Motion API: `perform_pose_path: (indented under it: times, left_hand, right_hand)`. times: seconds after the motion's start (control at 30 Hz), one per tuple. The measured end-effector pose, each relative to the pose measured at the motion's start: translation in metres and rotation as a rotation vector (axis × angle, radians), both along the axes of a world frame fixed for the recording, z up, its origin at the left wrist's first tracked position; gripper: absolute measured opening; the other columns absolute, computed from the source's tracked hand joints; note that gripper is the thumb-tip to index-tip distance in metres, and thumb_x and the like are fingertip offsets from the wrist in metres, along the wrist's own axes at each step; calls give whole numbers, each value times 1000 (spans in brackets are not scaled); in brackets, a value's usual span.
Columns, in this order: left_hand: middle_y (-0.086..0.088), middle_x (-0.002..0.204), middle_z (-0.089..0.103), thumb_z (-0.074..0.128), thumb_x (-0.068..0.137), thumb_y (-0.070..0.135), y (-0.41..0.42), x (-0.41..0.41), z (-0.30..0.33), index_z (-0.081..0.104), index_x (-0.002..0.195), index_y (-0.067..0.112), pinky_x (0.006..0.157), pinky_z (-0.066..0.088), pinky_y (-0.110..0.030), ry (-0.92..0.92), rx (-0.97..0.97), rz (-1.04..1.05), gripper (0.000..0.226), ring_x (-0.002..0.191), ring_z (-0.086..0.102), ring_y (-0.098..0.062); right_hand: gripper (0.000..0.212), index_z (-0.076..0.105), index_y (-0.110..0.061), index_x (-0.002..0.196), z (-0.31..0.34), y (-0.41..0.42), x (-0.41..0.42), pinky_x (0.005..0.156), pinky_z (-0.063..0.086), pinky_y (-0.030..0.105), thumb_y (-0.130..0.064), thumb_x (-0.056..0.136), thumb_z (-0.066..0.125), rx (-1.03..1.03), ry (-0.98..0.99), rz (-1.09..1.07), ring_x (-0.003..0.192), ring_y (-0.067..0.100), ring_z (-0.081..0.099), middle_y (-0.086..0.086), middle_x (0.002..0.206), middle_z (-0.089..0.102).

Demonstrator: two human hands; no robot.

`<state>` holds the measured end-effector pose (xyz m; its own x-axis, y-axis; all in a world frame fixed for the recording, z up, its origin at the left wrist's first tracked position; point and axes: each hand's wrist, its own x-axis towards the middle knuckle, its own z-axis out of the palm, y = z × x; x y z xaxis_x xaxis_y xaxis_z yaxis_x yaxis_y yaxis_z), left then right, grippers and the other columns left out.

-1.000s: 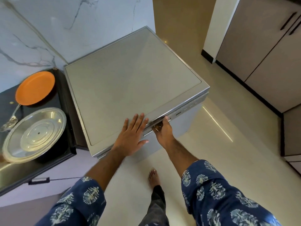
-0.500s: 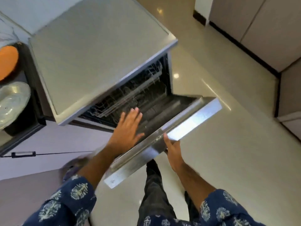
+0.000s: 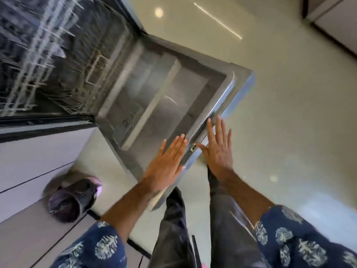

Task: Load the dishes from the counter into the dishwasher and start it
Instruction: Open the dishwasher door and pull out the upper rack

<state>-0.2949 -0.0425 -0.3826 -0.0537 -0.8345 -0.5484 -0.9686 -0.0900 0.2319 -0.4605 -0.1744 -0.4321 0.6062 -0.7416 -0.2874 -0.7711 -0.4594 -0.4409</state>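
Dishwasher (image 3: pixel 63 60) is at upper left, its door (image 3: pixel 166 105) dropped fully open and lying flat, inner face up, sticking out over the floor (image 3: pixel 289 117). Wire rack (image 3: pixel 32 60) visible inside the tub, blurred, can't tell if anything sits in it. My left hand (image 3: pixel 166 163) is flat with fingers straight and together, over the near edge of the door by the latch (image 3: pixel 193 147); looks like it rests on the rim but blur makes contact hard to confirm. My right hand (image 3: pixel 219 151) is also flat, fingers spread, just beside the door's outer edge on the far side of the latch, fingertips at the shiny front lip. Neither hand grips anything. The 2 hands are near each other, apart, latch between them. Both sleeves are blue with a white leaf print. My legs in dark trousers (image 3: pixel 193 229) below the door edge. A dark rounded thing (image 3: pixel 73 200) sits on the floor at lower left by the pale cabinet fronts (image 3: pixel 34 161); too blurred to identify. No dishes in frame.
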Motion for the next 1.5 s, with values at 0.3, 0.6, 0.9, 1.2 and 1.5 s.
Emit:
perform_pose_path:
  times: [0.3, 0.6, 0.9, 1.2, 1.5]
  left_hand:
    - [-12, 167, -14, 38, 102, 39, -13, -57, -129, -12, 158, 9, 124, 4, -55, 15, 78, -108, 81, 155, -5, -25]
    - [-12, 165, -20, 39, 103, 36, -32, -95, -246, -13, 157, 6, 123, -2, -58, -77, 181, -151, 81, 154, -11, -25]
    - [-12, 165, -22, 46, 97, 25, -19, -92, -286, -14, 157, 8, 123, 1, -58, -61, 129, -154, 86, 155, -9, -25]
    - [-16, 167, 8, 53, 93, 31, -24, 0, -192, 12, 158, 2, 122, 8, -58, -182, -88, 4, 83, 155, 11, -27]
    - [-14, 168, -1, 48, 95, 30, 2, 198, 17, 13, 159, 6, 121, 11, -61, -551, -298, 231, 77, 155, 2, -28]
  right_hand:
    - [97, 0, -9, 159, -113, -14, -50, 121, 19, 55, -51, 92, 56, -232, 357, 309, 154, 29, 3, 13, 167, 1]
    - [101, -8, -7, 157, -223, -45, -80, 122, 6, 56, -74, 91, 29, -122, 471, 612, 153, 31, -6, 13, 166, -10]
    - [106, -11, -5, 156, -252, -42, -78, 124, 12, 50, -71, 92, 41, -16, 469, 607, 152, 31, -14, 14, 164, -19]
    - [83, -3, -5, 158, -178, -57, 14, 124, 4, 49, -55, 102, 33, 121, 490, 626, 154, 28, 0, 13, 166, -5]
    - [75, 8, -12, 158, -30, -35, 247, 123, 11, 45, -47, 101, 43, 96, 41, 636, 152, 24, 13, 7, 166, 11]
